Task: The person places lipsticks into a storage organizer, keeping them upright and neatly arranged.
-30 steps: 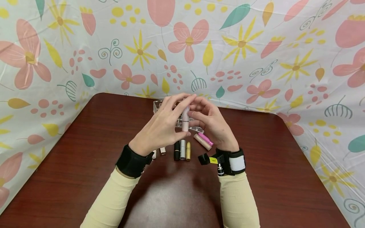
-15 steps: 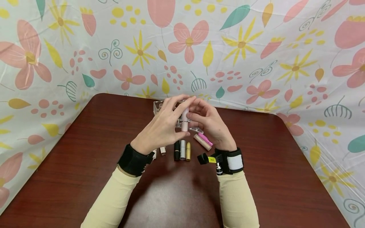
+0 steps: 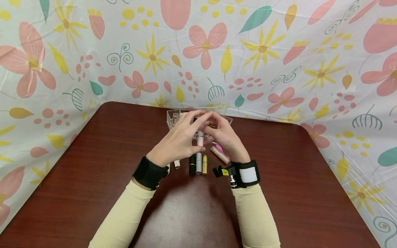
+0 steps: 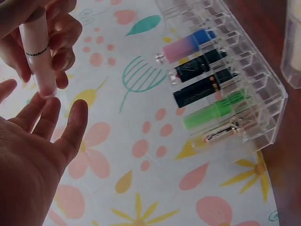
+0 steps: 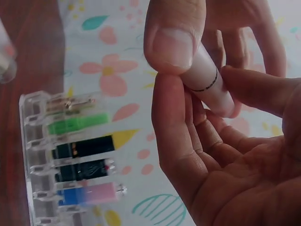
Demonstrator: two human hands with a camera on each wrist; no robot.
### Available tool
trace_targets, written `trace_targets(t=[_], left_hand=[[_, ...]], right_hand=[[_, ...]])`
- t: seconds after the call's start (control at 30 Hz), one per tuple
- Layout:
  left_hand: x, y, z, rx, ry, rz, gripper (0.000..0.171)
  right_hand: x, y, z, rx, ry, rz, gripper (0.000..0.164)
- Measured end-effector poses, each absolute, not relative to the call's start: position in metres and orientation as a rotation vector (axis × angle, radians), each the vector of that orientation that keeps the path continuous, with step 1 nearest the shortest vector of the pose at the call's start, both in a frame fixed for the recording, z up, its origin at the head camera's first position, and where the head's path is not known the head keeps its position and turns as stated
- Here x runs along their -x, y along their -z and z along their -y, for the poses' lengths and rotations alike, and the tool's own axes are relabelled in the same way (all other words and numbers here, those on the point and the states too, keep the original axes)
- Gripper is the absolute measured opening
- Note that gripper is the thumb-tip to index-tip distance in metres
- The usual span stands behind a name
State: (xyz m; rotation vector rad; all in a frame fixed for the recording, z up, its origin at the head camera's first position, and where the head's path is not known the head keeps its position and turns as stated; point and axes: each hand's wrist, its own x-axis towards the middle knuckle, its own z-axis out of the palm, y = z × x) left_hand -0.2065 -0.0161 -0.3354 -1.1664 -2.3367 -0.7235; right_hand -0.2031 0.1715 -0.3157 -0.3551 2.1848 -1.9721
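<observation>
Both hands meet around a pale pink lipstick tube (image 3: 200,139) with a thin lettered dark band, held up over the table in front of the clear organizer (image 4: 277,94). My left hand (image 3: 180,137) arches round it, thumb by its lower end and fingers over the top. My right hand (image 3: 228,140) pinches its upper part from the other side, hiding most of that half. In the left wrist view one end of the tube reaches down to the left fingertips (image 4: 52,112). The right wrist view has a large thumb covering part of it.
Black (image 3: 192,164), silver (image 3: 199,163) and yellow (image 3: 204,165) tubes lie in a row on the table. A beige tube (image 3: 219,154) and a bright pink one lie to the right, light tubes (image 3: 177,164) to the left. Several lipsticks, including a green one (image 4: 216,109), stand in the organizer.
Both hands have come down slightly with the lipstick tube. My right hand has shifted left, closer to the left fingers, and less of the tube's upper part shows.
</observation>
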Motion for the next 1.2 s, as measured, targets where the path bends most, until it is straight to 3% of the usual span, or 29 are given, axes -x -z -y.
trace_targets(t=[0.23, 0.53, 0.73, 1.2], left_hand=[[0.217, 0.362, 0.013, 1.138, 0.57, 2.524, 0.108], [0.228, 0.389, 0.024, 0.928, 0.514, 2.934, 0.075], [0.233, 0.396, 0.027, 0.921, 0.522, 3.016, 0.068], [0.236, 0.406, 0.033, 0.884, 0.545, 3.06, 0.061]], right_hand=[[0.218, 0.344, -0.168, 0.189, 1.821, -2.254, 0.039], [0.236, 0.372, -0.178, 0.025, 1.648, -2.464, 0.045], [0.247, 0.377, -0.197, -0.052, 1.652, -2.697, 0.044], [0.277, 0.38, -0.199, 0.12, 2.03, -2.804, 0.042]])
